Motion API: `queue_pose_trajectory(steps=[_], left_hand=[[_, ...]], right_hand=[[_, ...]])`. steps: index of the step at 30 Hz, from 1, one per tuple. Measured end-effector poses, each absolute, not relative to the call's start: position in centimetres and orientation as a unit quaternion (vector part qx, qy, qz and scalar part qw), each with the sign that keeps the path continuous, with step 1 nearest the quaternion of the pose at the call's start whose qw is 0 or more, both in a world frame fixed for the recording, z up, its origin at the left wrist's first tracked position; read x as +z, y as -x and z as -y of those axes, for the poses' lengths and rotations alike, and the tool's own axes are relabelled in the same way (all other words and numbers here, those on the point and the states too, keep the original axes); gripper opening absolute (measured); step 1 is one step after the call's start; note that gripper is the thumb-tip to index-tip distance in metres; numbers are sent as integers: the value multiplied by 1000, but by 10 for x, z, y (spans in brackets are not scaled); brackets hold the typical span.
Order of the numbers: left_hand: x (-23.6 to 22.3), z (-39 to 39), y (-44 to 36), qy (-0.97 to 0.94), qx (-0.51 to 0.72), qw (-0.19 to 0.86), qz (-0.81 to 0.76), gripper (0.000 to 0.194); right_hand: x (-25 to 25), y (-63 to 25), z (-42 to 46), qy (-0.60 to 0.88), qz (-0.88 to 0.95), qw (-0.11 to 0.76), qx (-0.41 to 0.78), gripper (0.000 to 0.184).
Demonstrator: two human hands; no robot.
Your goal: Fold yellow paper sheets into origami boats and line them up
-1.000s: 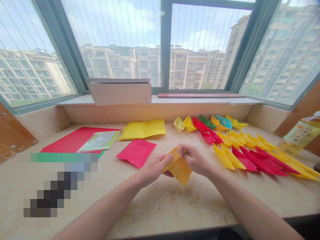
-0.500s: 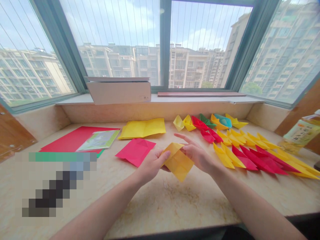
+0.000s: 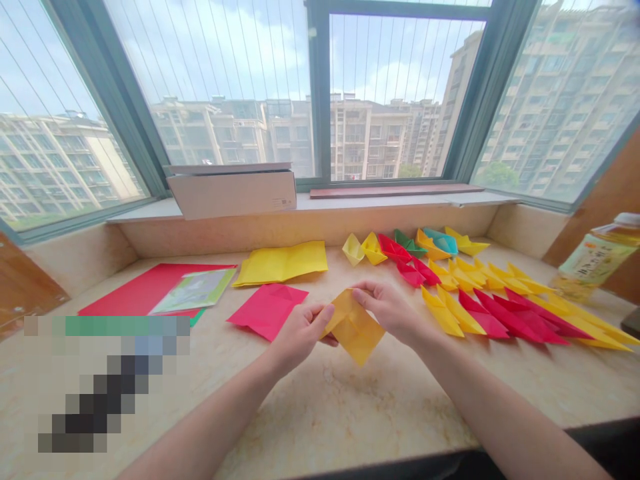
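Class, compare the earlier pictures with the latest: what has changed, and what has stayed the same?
Half a second ago the right hand stretched its index finger away from the held yellow paper; now that finger has curled back and the fingers are on the paper's upper edge again. The camera's view has shifted slightly. The left hand still holds the paper's left side; the paper boats and pink sheet lie as before.

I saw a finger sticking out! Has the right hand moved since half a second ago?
Yes: the right hand has drawn its finger back toward the person, away from the pale boat, to the held paper.
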State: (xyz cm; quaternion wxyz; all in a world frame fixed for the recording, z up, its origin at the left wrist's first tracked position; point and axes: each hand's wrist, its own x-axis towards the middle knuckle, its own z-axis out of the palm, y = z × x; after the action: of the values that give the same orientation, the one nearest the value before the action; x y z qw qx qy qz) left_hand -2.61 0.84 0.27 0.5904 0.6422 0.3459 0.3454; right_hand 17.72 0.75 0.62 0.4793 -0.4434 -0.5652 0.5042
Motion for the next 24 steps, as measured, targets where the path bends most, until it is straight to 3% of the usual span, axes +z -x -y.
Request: queue_pose_trajectory(steps=[5, 24], left_hand=[[5, -8, 26, -613, 362, 614, -340, 49], [9, -11, 29, -651, 380, 550, -361, 42]], right_hand=[[3, -178, -10, 449, 548, 504, 494, 38], [-2, -178, -13, 449, 568, 529, 443, 40]])
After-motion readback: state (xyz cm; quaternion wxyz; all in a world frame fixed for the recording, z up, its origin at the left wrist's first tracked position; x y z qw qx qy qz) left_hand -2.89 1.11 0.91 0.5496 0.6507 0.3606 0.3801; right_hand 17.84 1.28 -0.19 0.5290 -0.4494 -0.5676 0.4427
